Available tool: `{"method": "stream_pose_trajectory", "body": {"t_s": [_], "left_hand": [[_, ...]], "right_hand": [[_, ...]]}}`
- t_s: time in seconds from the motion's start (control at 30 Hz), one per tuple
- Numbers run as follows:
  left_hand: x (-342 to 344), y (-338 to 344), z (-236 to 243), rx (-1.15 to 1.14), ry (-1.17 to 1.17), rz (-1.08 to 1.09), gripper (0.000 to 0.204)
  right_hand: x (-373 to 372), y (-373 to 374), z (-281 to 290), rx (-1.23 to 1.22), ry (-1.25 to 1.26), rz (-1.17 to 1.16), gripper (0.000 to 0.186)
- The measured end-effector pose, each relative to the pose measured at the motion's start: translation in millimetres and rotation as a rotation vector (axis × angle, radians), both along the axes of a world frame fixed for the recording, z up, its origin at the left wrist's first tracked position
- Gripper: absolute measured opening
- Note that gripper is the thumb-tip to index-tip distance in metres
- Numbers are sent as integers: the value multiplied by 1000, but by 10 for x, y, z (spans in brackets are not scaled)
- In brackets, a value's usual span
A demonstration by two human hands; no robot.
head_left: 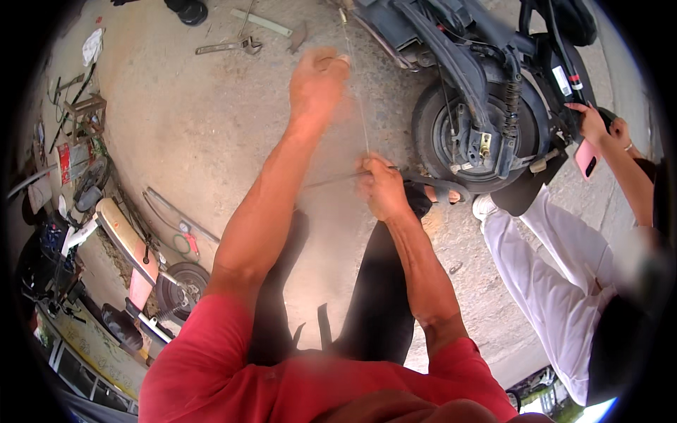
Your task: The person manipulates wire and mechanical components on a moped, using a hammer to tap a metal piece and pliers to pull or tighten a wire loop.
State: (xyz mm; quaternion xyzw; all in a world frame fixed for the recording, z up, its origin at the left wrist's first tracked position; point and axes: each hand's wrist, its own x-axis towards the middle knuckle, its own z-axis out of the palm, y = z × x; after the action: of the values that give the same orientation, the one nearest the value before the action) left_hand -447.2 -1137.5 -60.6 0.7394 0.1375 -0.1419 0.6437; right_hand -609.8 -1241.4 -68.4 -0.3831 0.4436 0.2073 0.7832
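My left hand (319,83) is raised out in front, fingers closed around the upper end of a thin steel cable (358,92). My right hand (381,187) grips the same cable lower down, close to my knee. The cable runs nearly straight between both hands. Just to the right stands the rear wheel (471,134) of a dark scooter (451,42), with its shock spring and black mudguard. I wear a red shirt and dark trousers.
A person in white trousers (557,275) crouches at the right, holding a pink phone (586,158). Metal bars and a tool (229,46) lie on the concrete at the top. At the left lie a white scooter panel (127,240), a small wheel (182,285) and clutter.
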Motion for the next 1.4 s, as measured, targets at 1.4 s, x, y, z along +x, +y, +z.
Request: {"method": "stream_pose_trajectory", "body": {"t_s": [1.4], "left_hand": [[206,405,90,-757,524,-5,45]], "right_hand": [[126,577,143,-248,59,160,19]]}}
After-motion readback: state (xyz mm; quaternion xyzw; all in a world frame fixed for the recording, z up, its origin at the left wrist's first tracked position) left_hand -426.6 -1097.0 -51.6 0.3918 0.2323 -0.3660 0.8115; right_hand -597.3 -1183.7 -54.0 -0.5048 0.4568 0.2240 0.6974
